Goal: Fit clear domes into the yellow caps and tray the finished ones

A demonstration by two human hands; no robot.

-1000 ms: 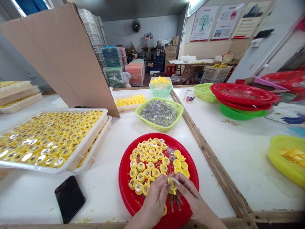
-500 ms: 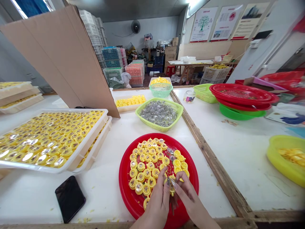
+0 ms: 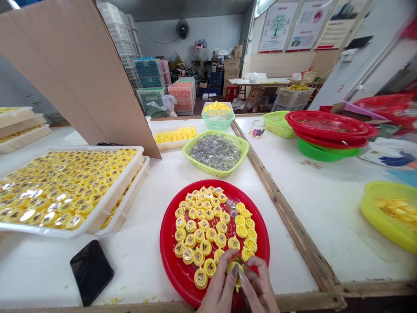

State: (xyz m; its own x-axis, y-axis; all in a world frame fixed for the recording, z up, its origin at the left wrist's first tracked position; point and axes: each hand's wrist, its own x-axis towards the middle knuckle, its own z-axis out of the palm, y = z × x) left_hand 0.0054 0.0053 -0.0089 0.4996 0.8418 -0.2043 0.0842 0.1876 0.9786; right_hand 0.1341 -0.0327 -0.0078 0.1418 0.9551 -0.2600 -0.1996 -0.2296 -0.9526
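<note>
Table, yellow disc, tab pointing nearward

The bare left hand and bare right hand pinch together over the near side of the round red plastic tray. Their grey-nailed thumbs sit close.

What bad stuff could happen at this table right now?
The yellow piece pinched between the left hand and right hand might slip. Those hands could also bump the nearby yellow pieces on the red tray. And the black phone lies near the table edge, so it might get knocked off.
</note>
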